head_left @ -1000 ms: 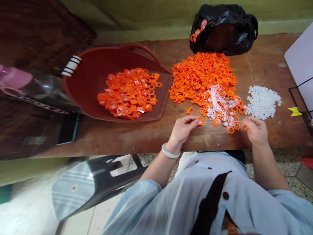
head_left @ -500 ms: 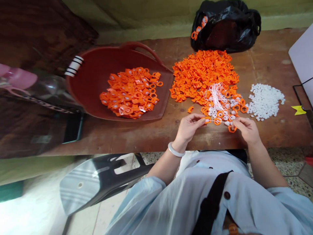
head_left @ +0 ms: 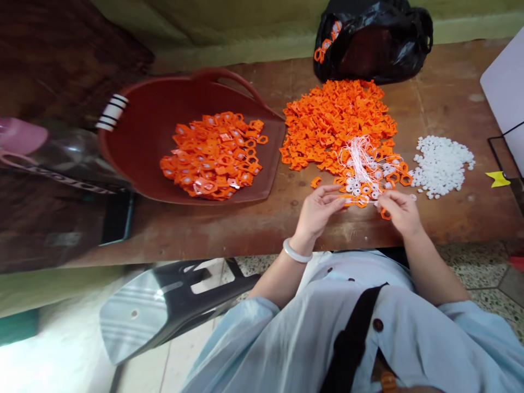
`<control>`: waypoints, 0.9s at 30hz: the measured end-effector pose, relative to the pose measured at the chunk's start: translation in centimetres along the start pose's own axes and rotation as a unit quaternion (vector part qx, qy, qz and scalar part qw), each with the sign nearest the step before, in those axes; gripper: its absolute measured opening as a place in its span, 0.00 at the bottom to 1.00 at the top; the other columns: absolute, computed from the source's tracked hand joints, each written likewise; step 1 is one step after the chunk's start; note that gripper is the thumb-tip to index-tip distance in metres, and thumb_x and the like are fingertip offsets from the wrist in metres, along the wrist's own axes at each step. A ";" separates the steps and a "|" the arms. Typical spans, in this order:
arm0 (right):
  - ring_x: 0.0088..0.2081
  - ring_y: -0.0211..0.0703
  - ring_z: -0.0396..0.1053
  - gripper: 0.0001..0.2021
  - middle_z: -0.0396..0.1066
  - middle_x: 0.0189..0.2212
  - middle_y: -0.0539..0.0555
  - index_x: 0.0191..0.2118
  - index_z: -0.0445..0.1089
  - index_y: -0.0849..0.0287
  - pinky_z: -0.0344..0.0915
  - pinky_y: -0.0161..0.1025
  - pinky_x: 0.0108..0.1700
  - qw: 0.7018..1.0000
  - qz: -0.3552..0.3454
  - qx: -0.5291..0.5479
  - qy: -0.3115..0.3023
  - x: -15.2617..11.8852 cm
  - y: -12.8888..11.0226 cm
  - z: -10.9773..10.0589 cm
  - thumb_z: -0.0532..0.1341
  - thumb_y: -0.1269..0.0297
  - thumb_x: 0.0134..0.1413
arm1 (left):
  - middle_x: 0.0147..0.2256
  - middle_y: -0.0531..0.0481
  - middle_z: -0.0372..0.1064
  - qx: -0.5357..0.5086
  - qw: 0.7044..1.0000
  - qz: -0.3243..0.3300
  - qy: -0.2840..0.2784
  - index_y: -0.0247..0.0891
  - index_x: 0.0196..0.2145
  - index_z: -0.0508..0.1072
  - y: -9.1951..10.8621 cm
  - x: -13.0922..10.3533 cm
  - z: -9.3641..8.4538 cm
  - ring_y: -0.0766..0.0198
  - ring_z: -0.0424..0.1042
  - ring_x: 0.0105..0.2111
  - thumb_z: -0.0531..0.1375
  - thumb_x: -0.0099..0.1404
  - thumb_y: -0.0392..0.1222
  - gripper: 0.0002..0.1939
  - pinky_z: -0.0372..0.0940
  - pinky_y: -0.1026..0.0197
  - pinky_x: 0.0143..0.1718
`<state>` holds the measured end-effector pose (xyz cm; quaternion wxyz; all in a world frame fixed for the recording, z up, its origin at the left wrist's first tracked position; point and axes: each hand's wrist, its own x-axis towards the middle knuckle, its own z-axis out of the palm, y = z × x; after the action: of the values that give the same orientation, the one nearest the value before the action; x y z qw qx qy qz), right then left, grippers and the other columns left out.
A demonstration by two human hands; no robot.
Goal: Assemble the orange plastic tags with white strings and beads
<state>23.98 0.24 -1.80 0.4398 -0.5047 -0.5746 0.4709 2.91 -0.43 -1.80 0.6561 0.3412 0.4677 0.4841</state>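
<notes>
My left hand (head_left: 320, 210), with a white bangle (head_left: 297, 251) at the wrist, pinches an orange plastic piece (head_left: 349, 200) between thumb and fingertips. To its right, my right hand (head_left: 399, 210) is closed on a thin white string that runs between the hands; an orange hexagonal ring (head_left: 385, 213) hangs beside its fingertips. Just beyond both hands lies a bundle of white strings (head_left: 360, 158) with white round parts and orange rings. Behind it spreads a heap of small orange plastic pieces (head_left: 339, 123). White beads (head_left: 442, 166) are piled to the right.
A dark red basket (head_left: 143, 109) on the left holds orange pieces with white centres. At the back of the wooden table (head_left: 213, 229) sits a black plastic bag (head_left: 376, 43). A phone (head_left: 117, 217) and a bottle with a pink lid (head_left: 22, 136) are far left; a stool (head_left: 135, 314) stands below.
My right hand has moved slightly left, closer to my left hand. My left hand's fingers have spread a little, its thumb still at the orange piece. The whole view has shifted slightly.
</notes>
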 end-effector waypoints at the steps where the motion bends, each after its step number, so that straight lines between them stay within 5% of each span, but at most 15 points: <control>1: 0.22 0.35 0.61 0.17 0.65 0.17 0.48 0.17 0.66 0.57 0.59 0.36 0.27 1.000 -0.002 -0.003 -0.022 0.0 -0.1 0.4 0.63 0.56 0.52 | 0.31 0.47 0.79 0.003 1.000 -0.006 -0.013 0.35 0.42 0.74 -0.1 0.0 0.2 0.61 0.78 0.31 0.73 0.46 0.49 0.27 0.74 0.58 0.36; 10: 0.23 0.37 0.64 0.18 0.68 0.18 0.49 0.19 0.68 0.57 0.62 0.37 0.30 0.999 0.003 0.002 0.050 0.4 0.7 -1.1 0.64 0.52 0.52 | 0.32 0.45 0.79 0.021 0.999 0.013 0.039 0.34 0.39 0.74 0.1 0.1 -1.2 0.59 0.79 0.32 0.73 0.45 0.50 0.26 0.75 0.58 0.35; 15: 0.23 0.36 0.61 0.20 0.65 0.18 0.48 0.19 0.65 0.57 0.59 0.36 0.28 1.000 -0.013 -0.010 -0.025 0.3 0.7 1.0 0.60 0.50 0.56 | 0.32 0.45 0.79 0.033 0.999 -0.008 -0.004 0.34 0.39 0.74 -0.5 -0.2 0.6 0.59 0.79 0.33 0.73 0.46 0.51 0.26 0.75 0.57 0.37; 22: 0.24 0.36 0.61 0.21 0.66 0.20 0.49 0.22 0.67 0.58 0.59 0.36 0.29 0.998 -0.036 -0.048 0.015 0.2 0.8 0.3 0.59 0.46 0.57 | 0.31 0.45 0.78 0.032 0.999 0.001 0.023 0.33 0.38 0.74 -0.8 0.0 0.6 0.60 0.79 0.31 0.74 0.44 0.52 0.27 0.75 0.58 0.36; 27: 0.24 0.36 0.61 0.23 0.65 0.20 0.49 0.22 0.65 0.57 0.58 0.36 0.28 0.998 -0.045 -0.050 -0.018 0.4 0.2 1.0 0.58 0.43 0.57 | 0.30 0.47 0.78 0.033 0.999 -0.003 0.014 0.33 0.37 0.74 -0.6 0.0 1.4 0.61 0.78 0.30 0.73 0.44 0.53 0.27 0.75 0.60 0.35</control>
<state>22.96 0.55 -2.18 0.4242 -0.4907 -0.6277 0.4304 4.39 -0.61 -1.93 0.6394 0.3538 0.4937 0.4714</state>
